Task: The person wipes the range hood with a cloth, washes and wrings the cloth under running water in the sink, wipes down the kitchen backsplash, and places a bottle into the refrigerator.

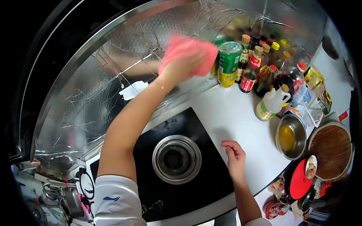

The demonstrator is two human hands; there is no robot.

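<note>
My left hand (183,64) is blurred and lies over a pink cloth (206,62), holding it against the foil-covered wall (145,35). The arm stretches across the black cooktop (211,162). Beside the cooktop's right edge, my right hand (236,156) hovers over the white counter (250,139), its fingers loosely curled with nothing in them. A round metal burner ring (176,179) with a dark centre sits on the cooktop. Just right of the cloth stands a green and yellow canister (229,64) with a clear lid.
Several sauce bottles (250,71) crowd the back right corner, with a white jug (269,103) in front. A metal bowl (298,145) of yellow liquid stands near the counter's right edge. Beyond are a round wooden board (331,150) and a small dish of eggs (311,167).
</note>
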